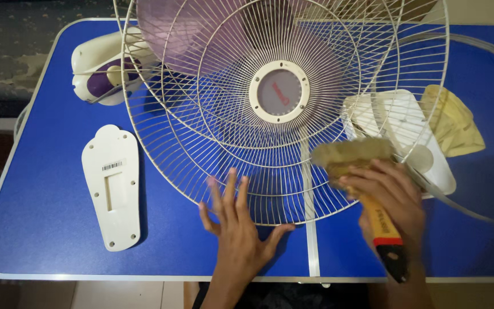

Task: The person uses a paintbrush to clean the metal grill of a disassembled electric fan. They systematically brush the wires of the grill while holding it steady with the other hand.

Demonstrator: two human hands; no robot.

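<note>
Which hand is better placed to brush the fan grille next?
The right hand: it already grips the paintbrush, bristles at the wire fan grille's lower right rim. The left hand is empty, spread flat at the grille's bottom edge, probably steadying it.

- The table (47, 223) under both hands is deep blue with a pale white-grey edge.
- The fan guard (247, 171) above the left hand (236, 229) is cream-white wire in a pattern of spokes and rings; its round hub (279, 92) has a cream ring around a greyish-lilac disc.
- The blade (172, 34) behind the guard is pale lilac.
- The brush (373, 189) in the right hand (387, 197) has tan bristles and an orange handle with a red band and black end.
- The flat plate (112, 189) left of the left hand is off-white.
- The motor housing (101, 71) beyond it is white and purple.
- The cloth (458, 123) beyond the right hand is yellow.
</note>
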